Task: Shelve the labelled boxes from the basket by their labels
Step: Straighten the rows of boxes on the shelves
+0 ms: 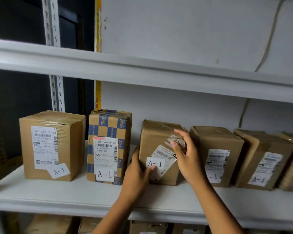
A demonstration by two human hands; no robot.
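A small brown cardboard box [155, 135] with an "A-1" label stands on the white shelf [74, 191], in the middle of a row of boxes. My left hand [137, 173] grips its lower left corner, thumb across the front by the label. My right hand [184, 152] holds its right front edge, fingers over a torn sticker. To its left stand a blue-checked box [108, 129] and a plain brown box [64, 141], both labelled "A-1". Right of it stand several more brown boxes [216, 142] with similar labels. The basket is out of sight.
An upper white shelf [142, 71] runs overhead with a white wall behind. A perforated metal upright [55, 93] stands at the back left. More cardboard boxes [52, 224] sit on the level below. A narrow gap separates the held box from the checked one.
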